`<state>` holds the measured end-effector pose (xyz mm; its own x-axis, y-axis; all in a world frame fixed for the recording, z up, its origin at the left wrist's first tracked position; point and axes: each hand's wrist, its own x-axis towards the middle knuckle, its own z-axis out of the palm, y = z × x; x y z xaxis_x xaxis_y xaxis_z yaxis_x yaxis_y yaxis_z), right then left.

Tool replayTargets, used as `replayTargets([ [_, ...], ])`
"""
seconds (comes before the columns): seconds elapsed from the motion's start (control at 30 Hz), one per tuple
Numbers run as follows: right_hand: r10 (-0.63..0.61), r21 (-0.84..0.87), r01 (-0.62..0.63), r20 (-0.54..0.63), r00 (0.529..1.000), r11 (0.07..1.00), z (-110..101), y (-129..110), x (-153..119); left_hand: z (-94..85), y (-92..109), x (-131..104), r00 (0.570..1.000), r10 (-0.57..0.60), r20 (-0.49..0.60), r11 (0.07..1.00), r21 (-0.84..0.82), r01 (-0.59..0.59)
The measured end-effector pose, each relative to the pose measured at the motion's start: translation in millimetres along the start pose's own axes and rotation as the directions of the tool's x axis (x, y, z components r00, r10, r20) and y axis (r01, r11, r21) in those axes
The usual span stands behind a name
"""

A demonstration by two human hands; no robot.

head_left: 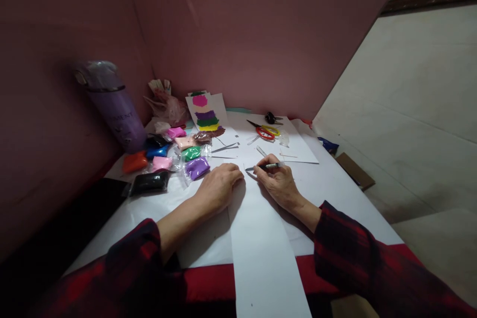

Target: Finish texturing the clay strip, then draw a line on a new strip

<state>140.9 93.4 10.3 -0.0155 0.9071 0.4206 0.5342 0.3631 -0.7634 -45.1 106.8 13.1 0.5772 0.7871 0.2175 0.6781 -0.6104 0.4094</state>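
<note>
A long strip of white paper (264, 253) runs from the middle of the table over its front edge. My right hand (278, 183) is closed around a dark pen (271, 166), whose tip is at the paper near a short drawn line. My left hand (220, 185) rests on the left side of the strip, its fingers bent together and partly hidden, so I cannot make out anything under them. A purple clay packet (197, 168) lies just left of that hand.
Several coloured clay packets, including a black one (149, 183), lie at the left beside a purple bottle (118, 114). Behind stand a card with painted colour bands (206, 115) and a plastic bag (169, 108). Red-handled scissors (265, 132) lie at the back.
</note>
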Motion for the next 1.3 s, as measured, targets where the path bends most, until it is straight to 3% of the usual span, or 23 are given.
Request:
replayTargets([
  [1.3, -0.008, -0.005, 0.008, 0.019, 1.0, 1.0, -8, -12, -32, -2.9, 3, 1, 1.0, -0.015, -0.003, 1.0, -0.004, 0.015],
])
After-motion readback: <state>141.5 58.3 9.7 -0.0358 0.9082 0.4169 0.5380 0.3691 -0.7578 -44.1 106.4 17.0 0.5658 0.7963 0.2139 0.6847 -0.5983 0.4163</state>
